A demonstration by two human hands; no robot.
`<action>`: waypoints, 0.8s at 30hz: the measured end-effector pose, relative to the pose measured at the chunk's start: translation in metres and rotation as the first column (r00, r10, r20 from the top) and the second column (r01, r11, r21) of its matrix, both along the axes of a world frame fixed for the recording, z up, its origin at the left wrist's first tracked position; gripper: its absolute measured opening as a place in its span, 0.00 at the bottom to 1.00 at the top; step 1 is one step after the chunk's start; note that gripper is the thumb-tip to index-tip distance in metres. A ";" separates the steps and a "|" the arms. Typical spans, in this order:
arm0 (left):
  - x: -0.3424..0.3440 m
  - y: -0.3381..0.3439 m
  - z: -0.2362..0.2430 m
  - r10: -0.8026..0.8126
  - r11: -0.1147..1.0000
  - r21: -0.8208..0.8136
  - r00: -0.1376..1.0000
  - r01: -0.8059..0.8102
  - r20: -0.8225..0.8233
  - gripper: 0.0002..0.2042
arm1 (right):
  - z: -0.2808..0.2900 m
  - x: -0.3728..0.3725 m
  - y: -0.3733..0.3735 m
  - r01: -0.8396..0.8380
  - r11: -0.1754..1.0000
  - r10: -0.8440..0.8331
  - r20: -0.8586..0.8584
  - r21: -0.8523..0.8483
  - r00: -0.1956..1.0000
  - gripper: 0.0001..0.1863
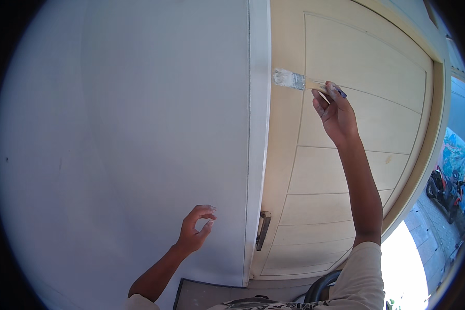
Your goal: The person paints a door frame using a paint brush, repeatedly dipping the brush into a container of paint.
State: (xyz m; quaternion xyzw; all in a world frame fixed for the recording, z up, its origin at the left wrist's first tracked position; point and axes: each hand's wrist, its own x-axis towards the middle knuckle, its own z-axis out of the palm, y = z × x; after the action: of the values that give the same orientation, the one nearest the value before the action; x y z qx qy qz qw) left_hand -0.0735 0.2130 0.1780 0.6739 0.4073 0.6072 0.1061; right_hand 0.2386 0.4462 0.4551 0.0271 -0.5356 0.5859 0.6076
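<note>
My right hand (333, 113) is raised in front of a cream panelled door (356, 129), gripping the wooden handle of a paintbrush (289, 78). The brush lies sideways, its bristles coated with white paint and pointing left, at the upper left part of the door near its edge. My left hand (198, 225) is lower, over the pale grey wall (139, 113), empty, with fingers curved and the thumb apart from them; paint smudges show on its fingertips. To the right of it, a dark metal handle (263, 230) sits on the door's left side.
A white vertical trim (258, 77) runs between wall and door, and a cream frame (438, 103) curves round the door's right. Below lie a grey mat (201, 292) and a black round object (320, 287). At far right are a paved path (423, 227), a motorbike (439, 191) and a painted mural (457, 150).
</note>
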 end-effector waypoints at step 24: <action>0.108 0.012 0.000 0.287 0.958 -0.037 0.956 -0.285 0.065 0.18 | -0.056 0.021 0.067 -0.255 0.945 0.223 0.167 0.206 0.961 0.06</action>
State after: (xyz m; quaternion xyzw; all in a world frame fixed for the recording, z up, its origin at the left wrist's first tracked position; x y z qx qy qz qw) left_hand 0.0347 0.2254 0.1779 0.5849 0.5048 0.6336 0.0403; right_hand 0.2591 0.5132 0.3993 0.1191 -0.6330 0.5911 0.4855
